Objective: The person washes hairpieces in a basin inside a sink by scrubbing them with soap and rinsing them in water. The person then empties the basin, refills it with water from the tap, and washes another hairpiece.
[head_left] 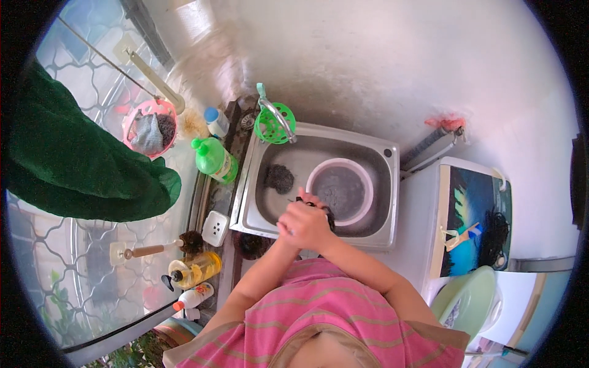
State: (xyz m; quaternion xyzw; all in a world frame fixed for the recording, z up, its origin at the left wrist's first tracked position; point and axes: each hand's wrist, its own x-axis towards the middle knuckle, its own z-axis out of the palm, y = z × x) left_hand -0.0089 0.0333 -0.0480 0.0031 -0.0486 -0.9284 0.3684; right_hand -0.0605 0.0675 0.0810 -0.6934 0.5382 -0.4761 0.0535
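My right hand (pixel 304 224) is closed over my left hand (pixel 308 197) at the front of the steel sink (pixel 388 181), with a dark, crumpled item (pixel 326 213) squeezed between them. The left hand is mostly hidden under the right, with some fingers showing beyond it. A pale pink round basin (pixel 367 190) holding greyish liquid sits in the sink, just past my hands. Left of the basin lies a dark mesh scrubber or clump (pixel 279 179) on the sink bottom. A curved tap (pixel 283 122) and a green perforated holder (pixel 270 129) are at the back left.
Along the left ledge are a green bottle (pixel 215 161), white soap dish (pixel 215 228), brush (pixel 153 250) and yellow pump bottle (pixel 199 270). A pink basket (pixel 149 132) and dark green cloth (pixel 86 159) hang left. An appliance (pixel 417 214) and green tub (pixel 457 294) stand right.
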